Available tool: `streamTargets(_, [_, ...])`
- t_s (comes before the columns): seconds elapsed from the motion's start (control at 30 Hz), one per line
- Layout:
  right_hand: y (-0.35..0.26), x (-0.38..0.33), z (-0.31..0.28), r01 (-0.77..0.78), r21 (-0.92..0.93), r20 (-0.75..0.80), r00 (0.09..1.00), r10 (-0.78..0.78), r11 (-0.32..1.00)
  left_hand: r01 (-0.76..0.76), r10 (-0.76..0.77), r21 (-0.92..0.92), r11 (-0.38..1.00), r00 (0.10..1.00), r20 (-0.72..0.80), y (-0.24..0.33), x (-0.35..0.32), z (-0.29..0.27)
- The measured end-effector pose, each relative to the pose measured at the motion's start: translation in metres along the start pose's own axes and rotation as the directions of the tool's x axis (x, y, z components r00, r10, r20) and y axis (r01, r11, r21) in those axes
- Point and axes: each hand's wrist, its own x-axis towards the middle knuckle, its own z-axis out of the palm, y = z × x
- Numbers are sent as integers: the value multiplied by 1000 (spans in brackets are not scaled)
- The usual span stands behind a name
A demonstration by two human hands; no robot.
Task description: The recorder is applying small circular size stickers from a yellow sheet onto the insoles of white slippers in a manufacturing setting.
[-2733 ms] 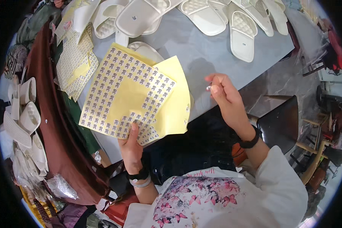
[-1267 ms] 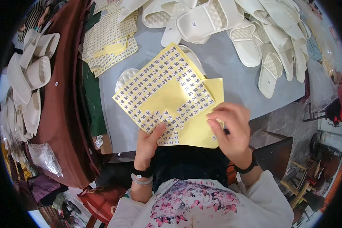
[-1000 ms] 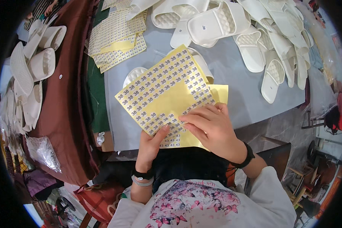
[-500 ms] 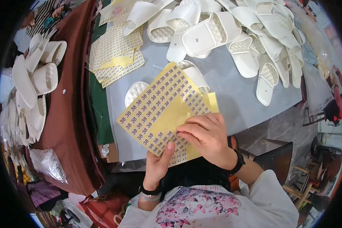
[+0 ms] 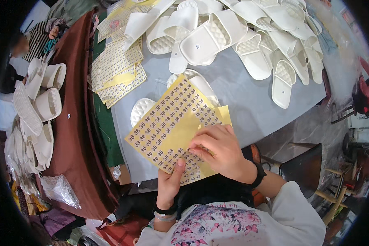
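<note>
Table: grey worktop (image 5: 250, 102) under my view, piled with white slippers (image 5: 217, 37) at the far side.
Sheet: yellow sticker sheet (image 5: 168, 123) held above the near table edge.
Left hand (image 5: 170, 184): I see it pinching the sheet's lower edge, thumb on top.
Right hand (image 5: 219, 149): fingertips curled onto the sheet, picking at one sticker.
Spare sheets (image 5: 115, 69): lying far left.

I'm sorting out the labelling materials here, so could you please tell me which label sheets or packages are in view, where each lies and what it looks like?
Held sticker sheet: yellow backing with rows of small white stickers, gripped by the left hand; the right hand picks at it.
Spare sticker sheets: similar yellow-and-white stack, lying on the grey table at upper left.
Clear plastic bag: crumpled, at lower left.
</note>
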Motion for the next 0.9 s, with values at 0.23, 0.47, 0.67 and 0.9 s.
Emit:
streamTargets(0.23, [-10,-4,-27,-16,145,-34,999,21,989,-165,164,25,986,930,-329,-9,0,-30])
streamTargets(0.47, [51,-16,-45,-344,163,85,938,335,924,-377,250,-420,826,911,-328,-13,18,-112])
streamTargets(0.67, [54,-13,-26,-209,-35,106,972,212,977,-217,96,-653,725,972,-216,-43,35,-118])
streamTargets(0.9, [54,-13,-12,-260,-104,127,954,272,960,-253,126,-571,781,959,-252,-42,38,-106])
